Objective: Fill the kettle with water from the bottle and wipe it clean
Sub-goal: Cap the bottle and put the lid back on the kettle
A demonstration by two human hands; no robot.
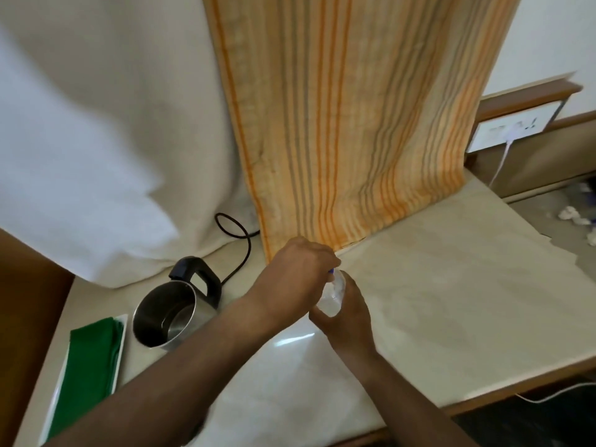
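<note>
Bottle (332, 293) mostly hidden by hands (322, 285)

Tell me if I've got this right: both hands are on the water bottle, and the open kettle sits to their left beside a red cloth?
Nearly. In the head view the cloth beside the open kettle is green, not red. Both hands, left and right, are on the bottle.
</note>
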